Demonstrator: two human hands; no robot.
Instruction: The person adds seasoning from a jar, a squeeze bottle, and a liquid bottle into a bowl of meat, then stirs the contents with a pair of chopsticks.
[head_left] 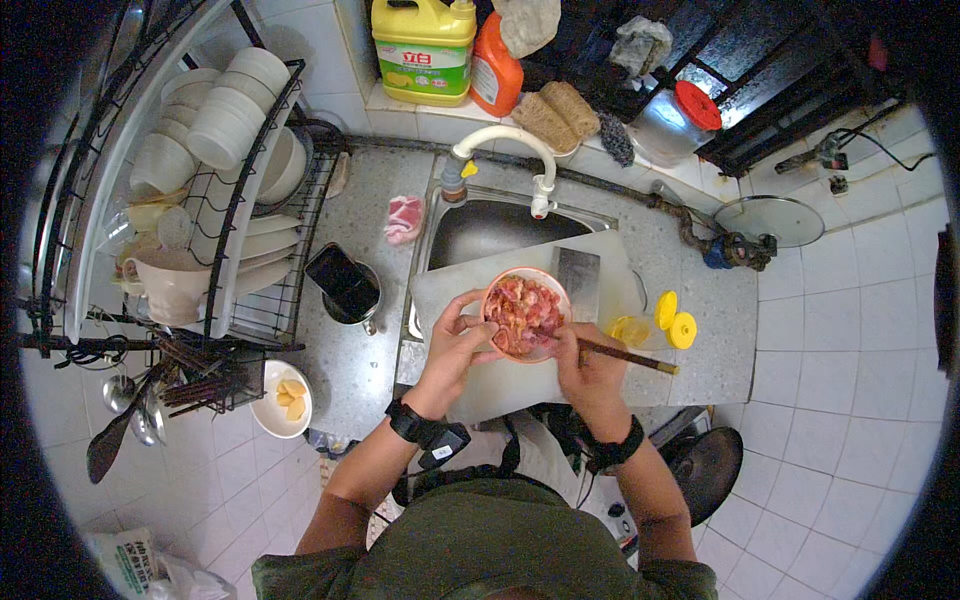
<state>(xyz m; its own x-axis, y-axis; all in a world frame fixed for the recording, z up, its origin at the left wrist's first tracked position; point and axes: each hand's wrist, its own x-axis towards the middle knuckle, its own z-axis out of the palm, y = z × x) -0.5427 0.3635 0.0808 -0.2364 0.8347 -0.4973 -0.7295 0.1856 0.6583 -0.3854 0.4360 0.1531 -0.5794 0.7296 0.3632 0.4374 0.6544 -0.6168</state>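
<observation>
A small bowl (526,269) with a pinkish rim holds cut pieces of raw meat (524,308). My left hand (455,345) grips the bowl's left side, thumb over the rim. Dark chopsticks (636,358) are held in my right hand (590,372), their tips among the meat and their lighter ends pointing right. Beneath both hands lies a white cutting board (490,395), partly over the sink. A cleaver with a broad grey blade (577,278) rests on the board just beyond the bowl.
Behind the board are the sink (490,230) and a white faucet (520,135). Yellow-capped containers (682,330) stand right of my right hand. At left are a metal pot (355,300) with a black phone (340,272) on it, a dish rack (270,300), and a bowl (268,412) of yellowish pieces.
</observation>
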